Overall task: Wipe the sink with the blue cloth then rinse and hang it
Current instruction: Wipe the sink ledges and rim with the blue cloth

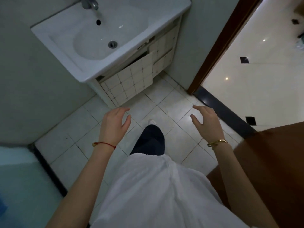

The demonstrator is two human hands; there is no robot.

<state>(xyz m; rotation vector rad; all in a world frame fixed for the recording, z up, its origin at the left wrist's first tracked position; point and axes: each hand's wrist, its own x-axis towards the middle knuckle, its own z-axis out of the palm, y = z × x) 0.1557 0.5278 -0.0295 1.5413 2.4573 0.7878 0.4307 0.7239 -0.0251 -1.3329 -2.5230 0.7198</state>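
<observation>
We stand on the pale tiled floor (172,102) of a small bathroom, looking down. Ahead and to the left, a white sink (65,51) sits on a cabinet; its long axis runs from lower left to upper right across our view, and the oval basin follows the same line. The cabinet's tiled door (131,78) hangs ajar, tilted off its frame below the sink's front edge. A brown door frame (218,50) stands to the right, with a glossy lit floor (246,79) beyond it. The metal faucet (91,4) at the sink's back points its spout toward the basin, above the round drain (112,44). We cannot see any blue cloth here.

Our left hand (113,124) hovers over the floor, fingers loosely bent and spread, holding nothing, a red string (105,143) on its wrist. Our right hand (206,120) mirrors it, relaxed and empty, with a gold bracelet (218,142) on the wrist. Both are well apart from the sink.
</observation>
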